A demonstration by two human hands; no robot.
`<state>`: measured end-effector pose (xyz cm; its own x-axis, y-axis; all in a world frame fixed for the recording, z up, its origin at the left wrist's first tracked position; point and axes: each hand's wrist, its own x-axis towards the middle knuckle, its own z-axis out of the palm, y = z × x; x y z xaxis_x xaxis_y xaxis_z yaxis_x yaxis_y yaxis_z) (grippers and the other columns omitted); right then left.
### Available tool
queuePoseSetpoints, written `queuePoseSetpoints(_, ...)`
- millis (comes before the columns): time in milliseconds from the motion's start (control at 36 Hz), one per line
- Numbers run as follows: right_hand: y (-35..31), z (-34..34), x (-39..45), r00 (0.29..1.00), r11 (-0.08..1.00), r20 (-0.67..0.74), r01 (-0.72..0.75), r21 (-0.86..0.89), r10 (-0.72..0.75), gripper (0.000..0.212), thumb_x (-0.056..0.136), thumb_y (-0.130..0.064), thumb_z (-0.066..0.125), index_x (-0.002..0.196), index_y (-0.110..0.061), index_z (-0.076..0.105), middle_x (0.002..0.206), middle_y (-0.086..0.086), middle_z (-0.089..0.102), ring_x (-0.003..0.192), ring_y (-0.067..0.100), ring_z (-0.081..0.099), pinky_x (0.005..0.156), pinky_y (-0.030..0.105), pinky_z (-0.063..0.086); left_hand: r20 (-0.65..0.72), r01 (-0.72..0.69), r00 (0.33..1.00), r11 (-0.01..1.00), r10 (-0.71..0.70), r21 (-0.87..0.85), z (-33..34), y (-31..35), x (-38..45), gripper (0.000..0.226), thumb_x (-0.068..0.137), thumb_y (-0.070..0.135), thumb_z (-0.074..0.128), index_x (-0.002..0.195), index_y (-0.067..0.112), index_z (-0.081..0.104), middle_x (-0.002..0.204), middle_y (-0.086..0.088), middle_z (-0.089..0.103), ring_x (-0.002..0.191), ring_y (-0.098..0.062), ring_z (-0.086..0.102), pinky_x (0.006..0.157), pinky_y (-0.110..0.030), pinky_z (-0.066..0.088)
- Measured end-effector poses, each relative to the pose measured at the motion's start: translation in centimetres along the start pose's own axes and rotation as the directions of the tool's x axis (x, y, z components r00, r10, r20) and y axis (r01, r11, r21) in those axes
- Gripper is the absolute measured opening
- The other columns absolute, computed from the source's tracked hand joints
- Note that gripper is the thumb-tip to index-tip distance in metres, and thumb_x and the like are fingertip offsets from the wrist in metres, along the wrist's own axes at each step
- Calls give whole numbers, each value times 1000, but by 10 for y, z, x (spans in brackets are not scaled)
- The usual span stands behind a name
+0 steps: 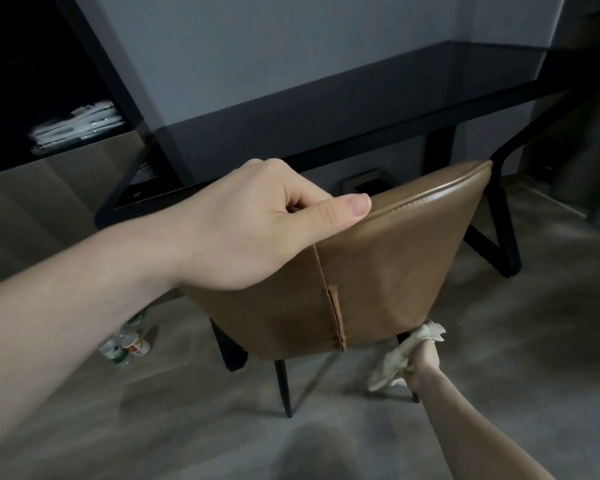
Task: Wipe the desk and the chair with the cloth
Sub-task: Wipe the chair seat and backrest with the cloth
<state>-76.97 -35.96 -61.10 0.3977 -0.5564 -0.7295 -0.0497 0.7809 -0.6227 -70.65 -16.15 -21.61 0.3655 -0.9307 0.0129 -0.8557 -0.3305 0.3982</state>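
A brown leather chair (378, 271) with thin black legs stands in front of me, its back toward me. My left hand (257, 223) grips the top edge of the backrest, thumb lying along the seam. Low at the chair's right rear corner, my right hand (425, 362) is closed on a crumpled cream cloth (395, 362), which touches the lower edge of the chair near a rear leg. The dark glossy desk (343, 109) stretches behind the chair against a grey wall.
Black desk legs (499, 230) stand right of the chair. A dark shelf (77, 126) at the left holds white packets. Several small cups and bottles (129, 344) lie on the grey floor under my left forearm. A floor socket (364, 180) sits beneath the desk.
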Motion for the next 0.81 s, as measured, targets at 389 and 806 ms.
queuePoseSetpoints(389, -54, 2, -117, 971, 986, 193, 120, 118, -141, 51, 91, -67, 42, 100, -21, 64, 109, 7, 69, 95, 27, 64, 69, 36, 51, -80, 16, 997, 999, -19, -31, 0, 9, -17, 74, 99, 70, 41, 59, 8, 48, 51, -3, 27, 44, -15, 28, 56, -36, 38)
queuePoseSetpoints(806, -112, 43, -271, 880, 902, 205, 404, 153, -429, 57, 84, -61, 58, 122, -20, 62, 117, 12, 71, 104, 29, 69, 99, 48, 50, -105, 69, 992, 994, -77, -83, -4, 8, -23, 70, 102, 66, 39, 60, 10, 47, 54, 7, 39, 54, -16, 44, 64, -33, 39)
